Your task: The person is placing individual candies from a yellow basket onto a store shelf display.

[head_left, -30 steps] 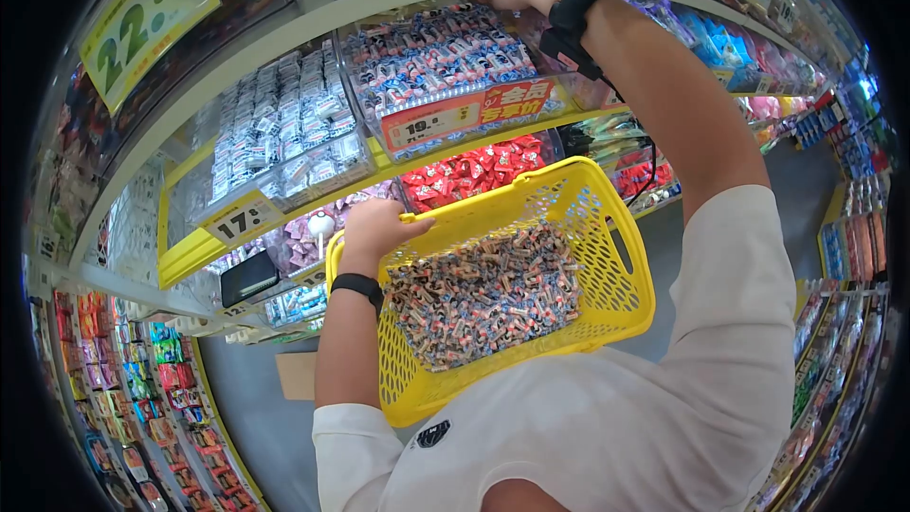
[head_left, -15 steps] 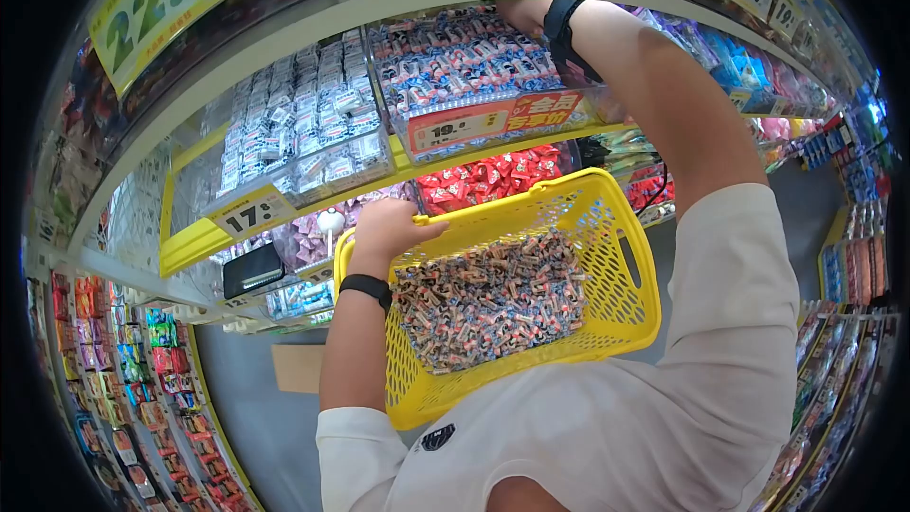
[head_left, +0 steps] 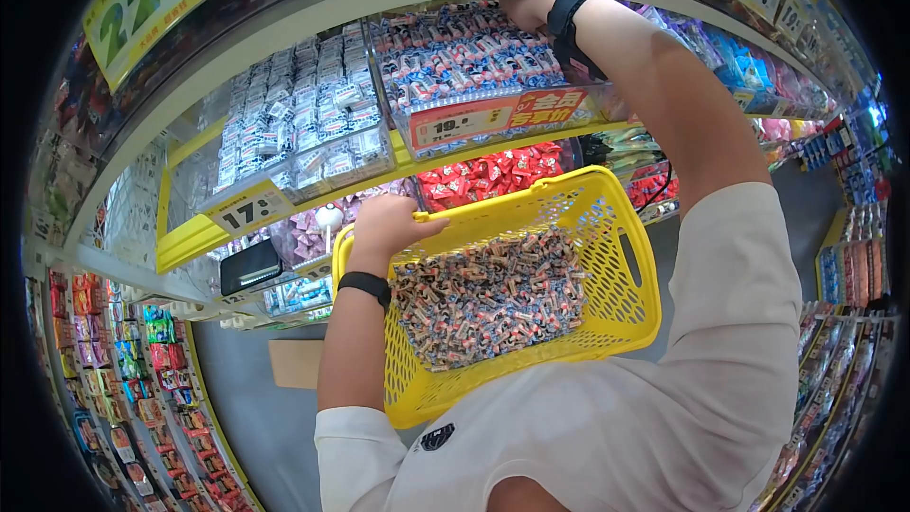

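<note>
A yellow basket (head_left: 621, 218) rests against my body, with many small wrapped candies (head_left: 488, 299) inside. My left hand (head_left: 387, 229) grips the basket's far left rim, thumb pointing right along it. My right hand (head_left: 526, 11) reaches into the back right of a clear bin (head_left: 455, 57) of blue, white and pink wrapped candies. Its fingers are hidden by the shelf edge and the candies, so whether they hold anything cannot be seen. Each wrist wears a black band.
Left of that bin stands another of white-blue candies (head_left: 303, 114). Below are red candies (head_left: 493, 173) and a dark phone-like object (head_left: 251, 267). A shelf beam (head_left: 284, 33) crosses above. Packed racks (head_left: 161, 389) line the left; a cardboard piece (head_left: 294, 363) lies below.
The view has shifted very slightly. My left hand keeps its place on the basket rim, and my right hand stays at the back of the bin with little visible movement.
</note>
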The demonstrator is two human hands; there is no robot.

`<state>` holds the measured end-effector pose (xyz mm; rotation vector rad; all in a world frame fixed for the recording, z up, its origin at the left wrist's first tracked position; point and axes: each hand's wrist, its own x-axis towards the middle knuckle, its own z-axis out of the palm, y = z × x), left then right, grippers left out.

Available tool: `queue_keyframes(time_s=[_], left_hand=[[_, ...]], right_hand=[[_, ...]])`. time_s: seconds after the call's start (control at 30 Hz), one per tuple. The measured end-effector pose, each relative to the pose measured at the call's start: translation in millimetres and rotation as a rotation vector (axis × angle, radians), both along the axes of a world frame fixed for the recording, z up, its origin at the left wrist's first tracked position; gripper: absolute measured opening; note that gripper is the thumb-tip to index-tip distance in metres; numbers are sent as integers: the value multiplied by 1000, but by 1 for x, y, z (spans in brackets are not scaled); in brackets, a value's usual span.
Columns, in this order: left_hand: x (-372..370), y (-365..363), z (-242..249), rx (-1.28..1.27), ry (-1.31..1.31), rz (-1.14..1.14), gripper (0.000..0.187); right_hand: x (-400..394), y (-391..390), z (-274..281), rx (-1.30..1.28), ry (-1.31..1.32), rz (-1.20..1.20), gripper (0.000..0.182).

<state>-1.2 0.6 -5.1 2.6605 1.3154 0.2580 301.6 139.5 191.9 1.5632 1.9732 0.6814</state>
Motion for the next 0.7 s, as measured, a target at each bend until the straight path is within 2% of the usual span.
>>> queue_keyframes(time_s=[0.07, 0.13, 0.23, 0.33, 0.4, 0.5, 0.6, 0.7], left_hand=[[0, 0, 3, -23, 28, 2, 65], [0, 0, 4, -36, 45, 4, 64], [1, 0, 4, -41, 56, 5, 64], [2, 0, 6, -39, 72, 5, 65], [2, -2, 8, -37, 75, 6, 65], [2, -2, 9, -40, 80, 2, 65], [2, -2, 8, -50, 76, 2, 65], [1, -1, 7, -44, 70, -3, 65]], right_hand=[[4, 6, -3, -3, -5, 30, 18], [5, 8, -3, 18, 178, -61, 15], [2, -5, 10, 6, 663, -333, 14], [3, -30, 31, -116, 920, -370, 16], [8, -37, 37, -192, 971, -318, 17], [12, -39, 26, -91, 843, -222, 17], [20, -46, 22, -113, 779, 40, 19], [21, -73, 29, -58, 856, 20, 24]])
